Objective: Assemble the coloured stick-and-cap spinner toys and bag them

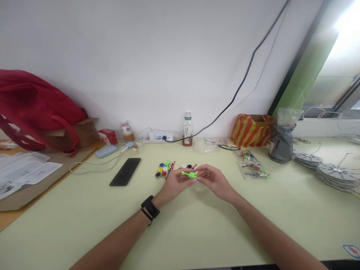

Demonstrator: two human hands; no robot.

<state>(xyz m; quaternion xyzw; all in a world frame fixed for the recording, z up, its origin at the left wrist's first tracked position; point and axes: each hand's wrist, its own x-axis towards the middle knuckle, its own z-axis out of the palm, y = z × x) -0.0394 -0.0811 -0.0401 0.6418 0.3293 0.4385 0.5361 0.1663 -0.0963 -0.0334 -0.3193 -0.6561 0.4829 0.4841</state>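
Note:
Between my two hands is a bright green plastic arrow spinner (192, 175), a pointer with a round disc at its middle. My left hand (177, 183) pinches it from the left, its thumb along the near side. From the right, my right hand (214, 181) grips it with thumb and fingertips. Both hands are raised over the table. Just behind my left hand lie small round discs (161, 169) in several colours, with thin coloured arrows (170, 169) beside them. More discs (184, 166) lie behind the spinner, partly hidden by my hands.
A black phone (125, 171) lies left on the pale green table (180, 232). Clear bags of coloured parts (254, 169) lie right, near stacked grey discs (337, 174). Behind stand a bottle (187, 131), a power strip (159, 137) with a black cable and a striped bag (250, 131).

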